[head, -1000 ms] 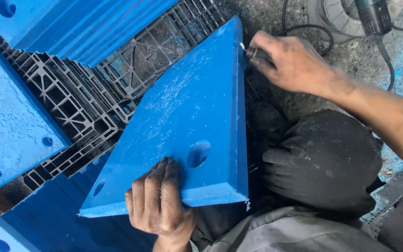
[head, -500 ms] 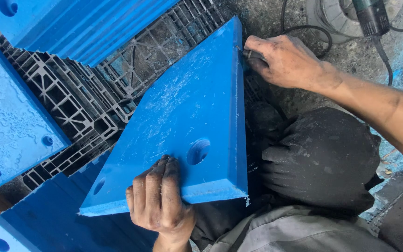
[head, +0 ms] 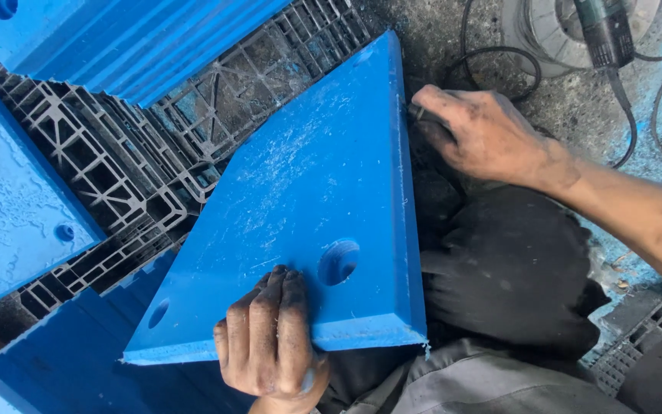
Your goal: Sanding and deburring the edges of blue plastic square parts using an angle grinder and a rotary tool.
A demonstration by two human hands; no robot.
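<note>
A thick blue plastic slab (head: pixel 300 207) with two round holes lies tilted across a black lattice pallet and my lap. My left hand (head: pixel 270 345) grips its near edge, fingers laid on top beside the larger hole. My right hand (head: pixel 484 134) is closed around a small tool, mostly hidden in the fist, pressed against the slab's right edge near the far corner. Thin plastic shavings hang along that edge.
More blue slabs are stacked at the top left (head: pixel 116 38) and left (head: pixel 9 207). The black pallet (head: pixel 101 169) lies under them. A power tool (head: pixel 607 31) with black cables rests on the dirty floor at the top right. My dark-clothed knee (head: pixel 515 268) is right of the slab.
My right hand has slid toward me along the slab's right edge. The left hand and slab have barely moved.
</note>
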